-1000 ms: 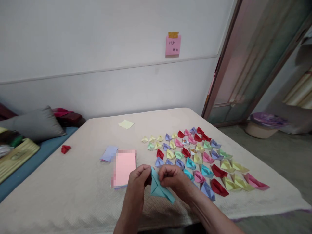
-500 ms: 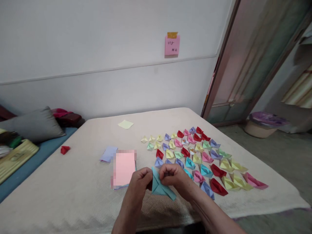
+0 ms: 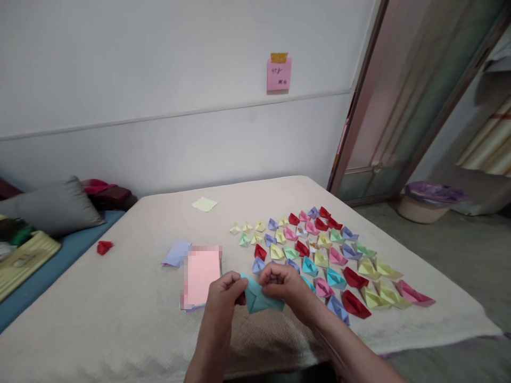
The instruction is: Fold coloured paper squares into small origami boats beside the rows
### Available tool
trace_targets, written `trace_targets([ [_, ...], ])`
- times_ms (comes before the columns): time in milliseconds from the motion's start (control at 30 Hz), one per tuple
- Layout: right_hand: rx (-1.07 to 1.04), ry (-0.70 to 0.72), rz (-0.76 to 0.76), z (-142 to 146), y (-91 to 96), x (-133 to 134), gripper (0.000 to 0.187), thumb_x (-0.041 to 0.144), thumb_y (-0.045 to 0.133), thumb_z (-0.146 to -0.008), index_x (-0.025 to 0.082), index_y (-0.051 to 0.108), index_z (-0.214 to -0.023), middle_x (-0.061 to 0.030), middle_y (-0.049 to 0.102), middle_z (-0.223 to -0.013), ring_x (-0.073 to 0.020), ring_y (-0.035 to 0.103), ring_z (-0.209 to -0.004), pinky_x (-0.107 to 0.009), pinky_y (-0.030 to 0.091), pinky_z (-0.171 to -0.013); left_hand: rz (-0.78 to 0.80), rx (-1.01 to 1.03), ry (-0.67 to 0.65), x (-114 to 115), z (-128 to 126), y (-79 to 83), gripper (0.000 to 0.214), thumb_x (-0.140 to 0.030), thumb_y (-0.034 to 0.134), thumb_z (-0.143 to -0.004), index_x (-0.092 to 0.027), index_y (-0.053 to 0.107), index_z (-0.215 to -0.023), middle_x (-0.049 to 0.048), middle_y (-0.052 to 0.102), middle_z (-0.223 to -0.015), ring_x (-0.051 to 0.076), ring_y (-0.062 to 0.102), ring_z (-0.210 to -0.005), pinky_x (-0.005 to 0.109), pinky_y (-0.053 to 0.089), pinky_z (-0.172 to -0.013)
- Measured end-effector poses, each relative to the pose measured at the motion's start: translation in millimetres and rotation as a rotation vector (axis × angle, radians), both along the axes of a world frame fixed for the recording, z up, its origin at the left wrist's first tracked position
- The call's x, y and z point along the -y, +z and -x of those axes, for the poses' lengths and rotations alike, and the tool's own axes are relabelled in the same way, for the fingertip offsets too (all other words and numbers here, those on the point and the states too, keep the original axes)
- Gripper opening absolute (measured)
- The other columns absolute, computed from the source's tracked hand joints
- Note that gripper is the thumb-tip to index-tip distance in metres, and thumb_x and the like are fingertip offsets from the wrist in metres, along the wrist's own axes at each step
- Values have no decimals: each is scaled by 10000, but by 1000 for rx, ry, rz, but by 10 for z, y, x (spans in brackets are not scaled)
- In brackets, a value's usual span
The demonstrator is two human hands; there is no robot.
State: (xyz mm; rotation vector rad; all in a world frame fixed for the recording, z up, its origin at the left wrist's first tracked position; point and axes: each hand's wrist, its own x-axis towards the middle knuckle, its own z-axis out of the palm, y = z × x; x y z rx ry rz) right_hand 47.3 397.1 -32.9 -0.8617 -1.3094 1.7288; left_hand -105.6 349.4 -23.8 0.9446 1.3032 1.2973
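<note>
A partly folded sheet of light blue paper [image 3: 261, 301] is held up between my two hands, just above the front of the covered surface. My left hand [image 3: 227, 291] pinches its left edge between thumb and fingers. The curled fingers of my right hand [image 3: 279, 279] grip its upper right part, their tips partly hidden. Beside my left hand lies a stack of pink paper [image 3: 203, 276], with a folded lavender sheet [image 3: 176, 254] at its left. To the right of my hands stand rows of folded paper boats [image 3: 335, 277] in several colours.
A pale yellow sheet [image 3: 205, 204] lies farther back, and a small red folded paper [image 3: 104, 247] at the left. A grey cushion [image 3: 59, 205] rests beyond the left edge. A pink note [image 3: 279, 74] is taped to the wall. A lined bin [image 3: 427, 202] stands on the floor at right.
The pointed flap that stuck out at the lower right of the light blue paper is folded in, so the paper looks more rectangular. Both hands still grip it.
</note>
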Motion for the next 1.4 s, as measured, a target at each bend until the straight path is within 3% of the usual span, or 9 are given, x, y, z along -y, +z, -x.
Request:
trace_targets([
  [133, -63, -51, -12, -36, 37, -34, 119, 129, 669, -584, 155, 625, -691, 45, 549, -566, -75, 414, -502, -204, 275, -486, 10, 11, -22, 6, 28, 8, 174, -235, 631, -683, -160, 551, -549, -41, 460, -500, 110, 372, -524, 235, 274, -529],
  [300, -29, -106, -71, -107, 35, -90, 140, 136, 667, -610, 160, 625, -741, 31, 580, -599, -100, 470, -546, -217, 330, -530, 20, -136, -176, -6, 79, 30, 155, -203, 654, -638, -156, 584, -508, -31, 489, -508, 117, 386, -540, 242, 270, -550],
  [500, 51, -29, -149, -148, -15, -129, 151, 121, 663, -603, 165, 635, -744, 25, 597, -621, -112, 491, -572, -226, 353, -541, 15, -249, -260, -9, 85, 21, 200, -295, 633, -718, -153, 631, -577, -21, 494, -529, 124, 400, -548, 248, 274, -548],
  [667, 85, -16, -205, -99, 13, -80, 158, 79, 648, -587, 167, 643, -718, 28, 591, -627, -119, 507, -604, -233, 382, -574, 22, -217, -300, -15, -15, -12, 215, -310, 623, -735, -146, 634, -596, -22, 490, -540, 121, 417, -549, 246, 306, -547],
  [933, -37, -16, -141, -238, 73, -129, 143, 208, 684, -700, 162, 661, -833, 3, 613, -680, -119, 523, -591, -243, 382, -558, 107, 61, -127, -17, -17, -43, 199, -282, 645, -700, -151, 569, -572, -40, 447, -514, 94, 373, -502, 210, 288, -493],
  [1100, -119, 15, -105, -268, 34, -147, 153, 176, 686, -697, 156, 659, -847, 11, 612, -628, -116, 542, -558, -239, 392, -543, 122, 183, -148, 7, 13, -47, 201, -259, 623, -714, -151, 528, -574, -43, 436, -514, 83, 340, -486, 213, 257, -479],
  [1400, -117, -9, -63, -218, 44, -128, 132, 167, 699, -635, 163, 678, -765, 12, 610, -623, -103, 519, -509, -223, 381, -498, 122, 151, -171, 2, -24, -18, 186, -247, 605, -722, -146, 524, -589, -41, 434, -516, 82, 343, -489, 217, 247, -488],
])
